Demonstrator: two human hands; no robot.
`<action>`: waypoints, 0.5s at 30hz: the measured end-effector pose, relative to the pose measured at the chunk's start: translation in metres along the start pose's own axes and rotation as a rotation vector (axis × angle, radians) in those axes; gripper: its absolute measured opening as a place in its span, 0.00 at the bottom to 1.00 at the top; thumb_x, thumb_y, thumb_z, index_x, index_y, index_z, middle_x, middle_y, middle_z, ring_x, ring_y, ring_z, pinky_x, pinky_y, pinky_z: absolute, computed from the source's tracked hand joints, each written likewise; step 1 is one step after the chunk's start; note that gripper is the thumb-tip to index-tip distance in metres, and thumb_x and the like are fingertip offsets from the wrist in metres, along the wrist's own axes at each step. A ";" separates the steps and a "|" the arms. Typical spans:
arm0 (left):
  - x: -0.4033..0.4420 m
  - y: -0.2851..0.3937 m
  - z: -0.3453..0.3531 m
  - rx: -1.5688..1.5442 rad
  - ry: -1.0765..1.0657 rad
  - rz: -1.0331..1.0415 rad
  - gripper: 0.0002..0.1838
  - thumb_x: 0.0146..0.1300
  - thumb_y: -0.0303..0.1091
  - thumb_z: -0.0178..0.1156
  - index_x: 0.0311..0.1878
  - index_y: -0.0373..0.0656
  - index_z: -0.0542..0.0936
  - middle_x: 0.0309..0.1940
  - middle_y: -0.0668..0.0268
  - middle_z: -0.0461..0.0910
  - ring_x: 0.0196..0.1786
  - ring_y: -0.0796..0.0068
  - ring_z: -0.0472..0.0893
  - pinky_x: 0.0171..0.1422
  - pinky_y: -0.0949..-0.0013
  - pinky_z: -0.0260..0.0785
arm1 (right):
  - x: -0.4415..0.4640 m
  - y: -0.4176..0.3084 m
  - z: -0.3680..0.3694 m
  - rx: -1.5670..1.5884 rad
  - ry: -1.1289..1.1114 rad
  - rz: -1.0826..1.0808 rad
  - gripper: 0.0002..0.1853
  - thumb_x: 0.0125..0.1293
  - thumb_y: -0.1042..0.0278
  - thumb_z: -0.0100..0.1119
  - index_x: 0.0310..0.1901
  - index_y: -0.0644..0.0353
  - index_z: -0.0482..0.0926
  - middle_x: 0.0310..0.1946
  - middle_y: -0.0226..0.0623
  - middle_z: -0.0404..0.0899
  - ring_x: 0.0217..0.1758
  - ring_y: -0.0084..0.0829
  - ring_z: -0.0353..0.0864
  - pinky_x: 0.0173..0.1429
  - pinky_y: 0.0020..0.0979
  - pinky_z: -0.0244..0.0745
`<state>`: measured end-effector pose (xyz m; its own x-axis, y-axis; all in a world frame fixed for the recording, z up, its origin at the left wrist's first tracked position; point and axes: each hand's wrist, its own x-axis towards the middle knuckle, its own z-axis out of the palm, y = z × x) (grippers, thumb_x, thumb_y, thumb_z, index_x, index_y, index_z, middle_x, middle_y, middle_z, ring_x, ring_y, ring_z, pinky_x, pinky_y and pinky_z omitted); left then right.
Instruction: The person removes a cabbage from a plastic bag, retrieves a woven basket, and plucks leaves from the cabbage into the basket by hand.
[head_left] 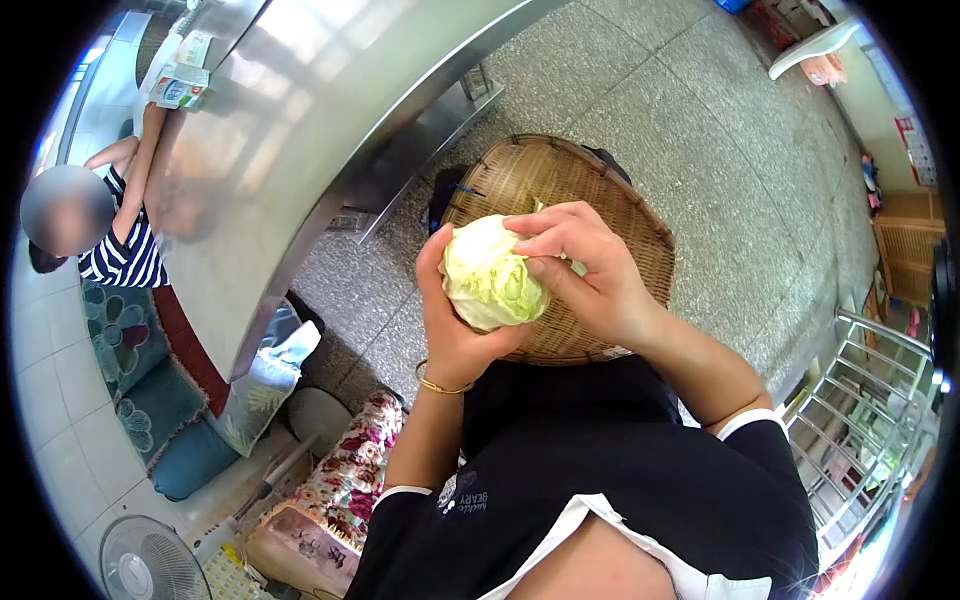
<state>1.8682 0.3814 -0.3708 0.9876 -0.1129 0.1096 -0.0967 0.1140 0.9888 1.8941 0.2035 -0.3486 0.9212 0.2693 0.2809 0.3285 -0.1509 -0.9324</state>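
A pale green cabbage (490,275) is held up over a round woven bamboo tray (610,200). My left hand (455,325) is wrapped round its left and lower side, with a gold bracelet at the wrist. On the upper right of the cabbage, the fingers of my right hand (590,270) are pinched together against its leaves. Whether a loose leaf is between those fingertips is too small to tell. Part of the tray is hidden behind my hands and the cabbage.
A metal-edged table (270,130) stands at the upper left, with a carton (180,88) on it. Behind it sits a person in a striped top (125,250). A fan (150,565) is at the lower left, a metal rack (860,400) at the right.
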 end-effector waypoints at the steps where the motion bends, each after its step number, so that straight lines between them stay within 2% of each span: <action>1: 0.000 -0.002 -0.002 0.004 0.002 0.003 0.57 0.34 0.31 0.76 0.68 0.42 0.52 0.61 0.56 0.61 0.62 0.63 0.68 0.65 0.61 0.64 | 0.003 0.001 0.000 -0.028 0.005 -0.038 0.08 0.64 0.71 0.58 0.43 0.63 0.78 0.44 0.38 0.80 0.50 0.34 0.77 0.54 0.34 0.72; 2: 0.000 -0.005 -0.006 0.062 -0.016 0.050 0.58 0.33 0.32 0.76 0.69 0.42 0.52 0.61 0.56 0.61 0.62 0.63 0.68 0.65 0.61 0.64 | 0.005 0.001 0.001 -0.023 0.004 -0.040 0.08 0.64 0.71 0.58 0.43 0.63 0.78 0.44 0.38 0.80 0.50 0.34 0.77 0.54 0.34 0.72; 4: -0.003 -0.010 -0.013 0.123 -0.030 0.092 0.58 0.33 0.32 0.77 0.69 0.41 0.52 0.62 0.56 0.61 0.61 0.63 0.69 0.65 0.60 0.65 | 0.007 0.001 0.003 0.336 0.060 0.302 0.08 0.68 0.67 0.55 0.42 0.63 0.77 0.37 0.34 0.82 0.40 0.27 0.79 0.45 0.27 0.75; 5: -0.005 -0.013 -0.016 0.143 -0.048 0.106 0.59 0.33 0.38 0.78 0.69 0.41 0.52 0.64 0.55 0.59 0.63 0.61 0.67 0.66 0.59 0.63 | 0.009 0.002 0.000 0.339 0.053 0.307 0.08 0.68 0.67 0.55 0.42 0.63 0.77 0.37 0.34 0.82 0.40 0.27 0.79 0.45 0.27 0.75; 6: -0.006 -0.013 -0.017 0.163 -0.066 0.120 0.60 0.34 0.44 0.79 0.69 0.41 0.52 0.67 0.54 0.58 0.65 0.59 0.66 0.68 0.58 0.62 | 0.012 0.005 -0.006 0.541 0.084 0.418 0.07 0.69 0.67 0.53 0.42 0.62 0.76 0.36 0.34 0.81 0.37 0.25 0.79 0.42 0.25 0.75; 7: -0.007 -0.012 -0.015 0.164 -0.059 0.114 0.60 0.34 0.44 0.79 0.69 0.41 0.52 0.67 0.54 0.58 0.65 0.59 0.66 0.68 0.58 0.62 | 0.014 0.008 -0.011 0.741 0.115 0.531 0.07 0.71 0.68 0.51 0.43 0.61 0.74 0.35 0.34 0.81 0.34 0.22 0.78 0.39 0.23 0.74; 8: -0.007 -0.011 -0.012 0.045 -0.050 0.123 0.61 0.33 0.42 0.79 0.69 0.41 0.51 0.66 0.55 0.58 0.65 0.59 0.66 0.67 0.57 0.63 | 0.016 0.011 -0.012 0.829 0.182 0.555 0.07 0.71 0.65 0.51 0.43 0.59 0.74 0.31 0.31 0.80 0.30 0.20 0.77 0.32 0.21 0.72; 9: -0.007 -0.010 -0.011 -0.073 -0.041 0.135 0.61 0.32 0.40 0.79 0.69 0.41 0.51 0.66 0.55 0.57 0.65 0.59 0.67 0.67 0.57 0.64 | 0.015 0.020 -0.016 0.908 0.215 0.559 0.09 0.70 0.64 0.53 0.45 0.60 0.75 0.32 0.33 0.81 0.31 0.21 0.78 0.32 0.22 0.74; 12: -0.008 -0.012 -0.018 -0.134 -0.016 0.124 0.63 0.33 0.42 0.80 0.70 0.42 0.49 0.68 0.55 0.55 0.67 0.58 0.64 0.68 0.56 0.63 | 0.008 0.033 -0.024 0.912 0.255 0.539 0.09 0.69 0.64 0.55 0.43 0.61 0.77 0.34 0.33 0.82 0.34 0.21 0.79 0.36 0.24 0.75; 14: -0.007 -0.011 -0.021 -0.155 0.015 0.112 0.64 0.33 0.41 0.80 0.71 0.42 0.46 0.68 0.56 0.55 0.67 0.59 0.65 0.68 0.57 0.63 | 0.001 0.034 -0.028 0.314 0.047 0.366 0.08 0.65 0.66 0.59 0.40 0.60 0.81 0.38 0.35 0.82 0.40 0.28 0.81 0.43 0.27 0.76; 15: -0.007 -0.009 -0.021 -0.155 0.021 0.111 0.64 0.33 0.41 0.80 0.71 0.42 0.46 0.68 0.56 0.55 0.67 0.59 0.65 0.68 0.57 0.63 | -0.003 0.036 -0.032 0.314 0.041 0.368 0.08 0.65 0.66 0.59 0.40 0.60 0.81 0.38 0.35 0.82 0.40 0.28 0.81 0.43 0.27 0.76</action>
<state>1.8648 0.4016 -0.3827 0.9746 -0.0703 0.2129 -0.1861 0.2753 0.9432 1.9097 0.1664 -0.3752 0.9739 0.2133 -0.0771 -0.0933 0.0668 -0.9934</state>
